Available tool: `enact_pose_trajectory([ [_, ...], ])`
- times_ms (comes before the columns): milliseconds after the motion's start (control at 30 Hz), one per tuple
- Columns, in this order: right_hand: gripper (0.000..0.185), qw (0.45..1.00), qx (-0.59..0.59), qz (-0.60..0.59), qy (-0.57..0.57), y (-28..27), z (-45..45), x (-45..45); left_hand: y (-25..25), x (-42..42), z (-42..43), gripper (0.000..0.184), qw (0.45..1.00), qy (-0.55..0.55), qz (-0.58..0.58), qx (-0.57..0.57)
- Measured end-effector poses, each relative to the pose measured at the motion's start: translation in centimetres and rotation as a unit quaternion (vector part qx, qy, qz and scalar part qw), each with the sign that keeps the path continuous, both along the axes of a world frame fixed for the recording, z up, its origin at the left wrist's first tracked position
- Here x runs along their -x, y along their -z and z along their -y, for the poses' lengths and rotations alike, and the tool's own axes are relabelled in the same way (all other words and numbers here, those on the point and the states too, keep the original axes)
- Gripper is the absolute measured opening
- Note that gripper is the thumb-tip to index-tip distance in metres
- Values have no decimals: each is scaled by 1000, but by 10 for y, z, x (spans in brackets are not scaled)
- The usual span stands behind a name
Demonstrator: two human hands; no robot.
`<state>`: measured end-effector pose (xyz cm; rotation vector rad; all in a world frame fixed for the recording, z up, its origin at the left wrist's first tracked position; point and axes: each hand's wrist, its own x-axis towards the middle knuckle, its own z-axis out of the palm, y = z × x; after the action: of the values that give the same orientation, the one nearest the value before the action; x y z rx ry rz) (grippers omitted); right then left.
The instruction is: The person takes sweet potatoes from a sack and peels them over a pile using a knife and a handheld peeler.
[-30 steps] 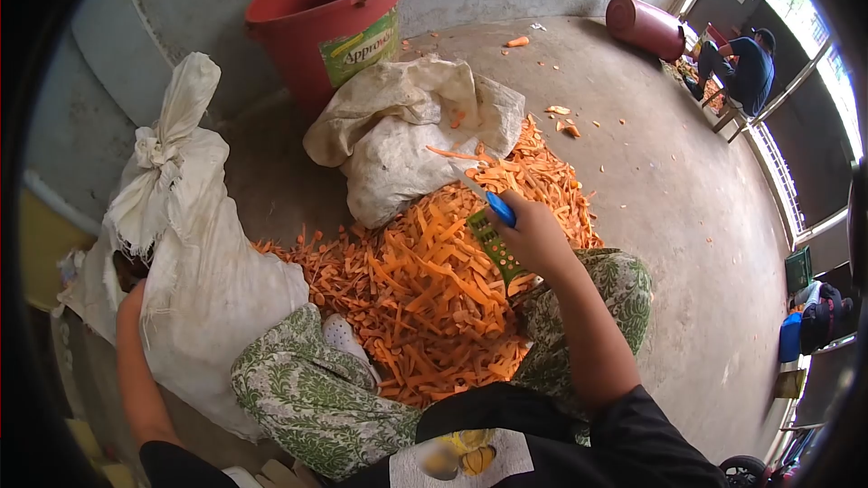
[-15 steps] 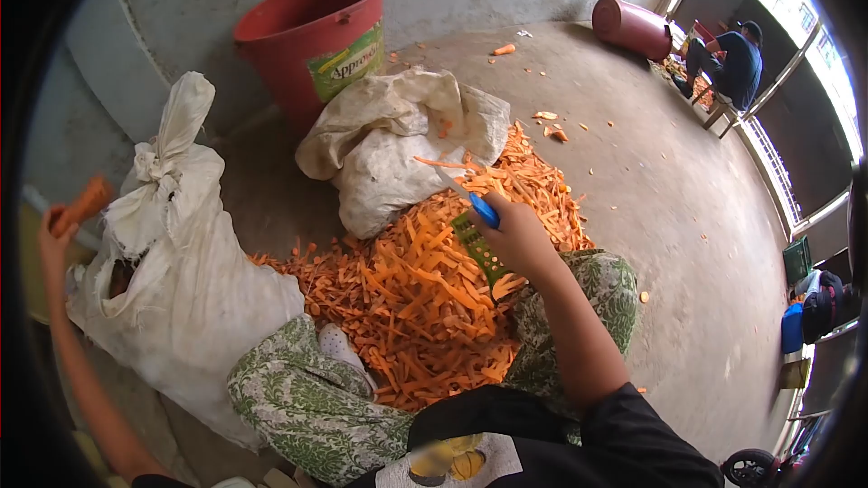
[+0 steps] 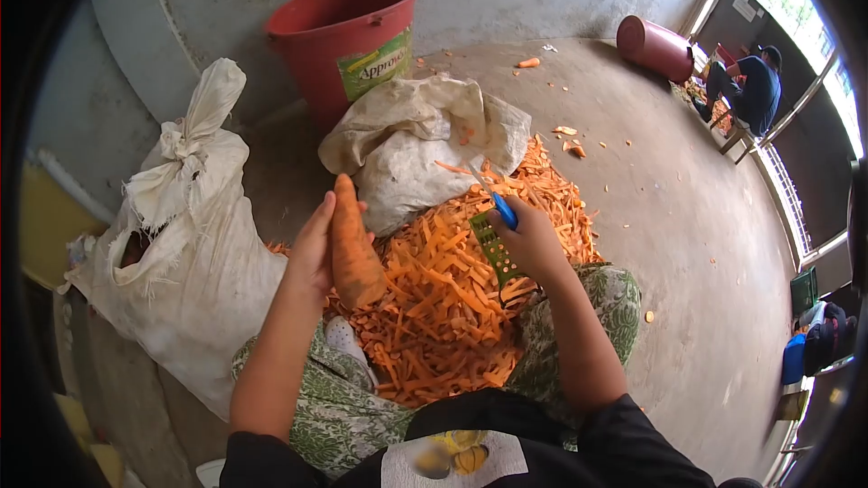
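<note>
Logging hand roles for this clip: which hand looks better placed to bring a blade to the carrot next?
Probably the right hand: it grips the blue-handled knife and a green perforated tool, while the left hand is occupied holding the carrot.

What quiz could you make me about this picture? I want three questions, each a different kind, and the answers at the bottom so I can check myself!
1. What is the left hand holding?

2. True or false: the red bucket with the green label is lying on its side.

3. Pick one. Where is the big heap of orange peelings?
a) inside the red bucket
b) on the floor
c) in the left hand

Key:
1. A carrot.
2. False; it stands upright, with its open top facing up.
3. b
</note>
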<state>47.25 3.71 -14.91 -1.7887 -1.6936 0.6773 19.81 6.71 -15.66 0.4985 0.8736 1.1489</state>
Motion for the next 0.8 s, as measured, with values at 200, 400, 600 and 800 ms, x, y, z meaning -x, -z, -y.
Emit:
enact_pose_trajectory([
  [200,26,996,-22,-77,44,14,-9,-2,22,-36,15,49,947,29,224,229],
  [400,24,851,35,-489,187,55,-33,17,53,-57,36,43,958,67,107,257],
  [600,23,856,56,-490,157,41,-16,69,54,-79,49,39,955,173,165,178],
  [800,26,939,-14,-300,164,44,-6,76,48,-80,51,37,960,167,130,183],
])
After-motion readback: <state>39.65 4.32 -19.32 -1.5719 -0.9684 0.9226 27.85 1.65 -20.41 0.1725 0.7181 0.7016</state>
